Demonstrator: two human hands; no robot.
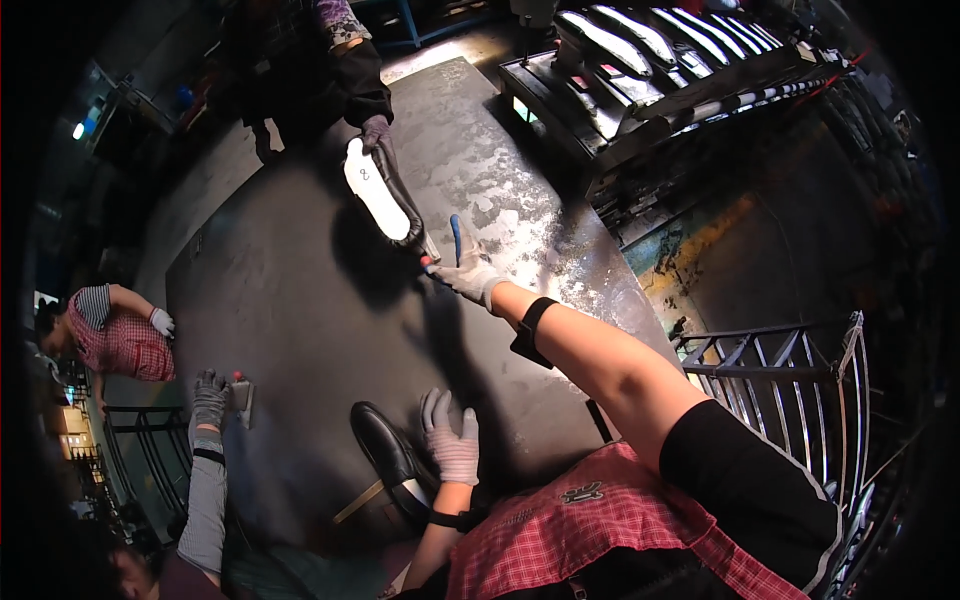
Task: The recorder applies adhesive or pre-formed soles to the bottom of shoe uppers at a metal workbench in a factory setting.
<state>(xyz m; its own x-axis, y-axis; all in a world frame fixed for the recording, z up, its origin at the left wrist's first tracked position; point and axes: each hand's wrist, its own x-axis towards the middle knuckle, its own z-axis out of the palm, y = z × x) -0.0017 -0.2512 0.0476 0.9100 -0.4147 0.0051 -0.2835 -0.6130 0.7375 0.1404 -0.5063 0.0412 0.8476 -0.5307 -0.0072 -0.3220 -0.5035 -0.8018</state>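
A boot or shoe with a white sole point(378, 195) and dark upper is in the air over the table, held at its far end by a co-worker's gloved hand point(376, 135). At its near end is my right hand point(470, 272), in a pale glove with a blue covering on one raised finger and a red one on another. Those fingers are apart; the red tip meets or nearly meets a narrow grey strip below the shoe. My left hand point(450, 438), in a striped grey glove, is open, fingers spread, beside a black leather shoe point(384, 440) on the table.
The dark metal table point(300, 300) has a worn, bright patch. At left, another person's gloved hand point(210, 398) is by a grey tool with a red knob point(241, 392); beyond stands a person in red checks point(125, 335). A rack of pale, long pieces point(680, 50) stands far right, a metal-barred rack point(775, 380) nearer.
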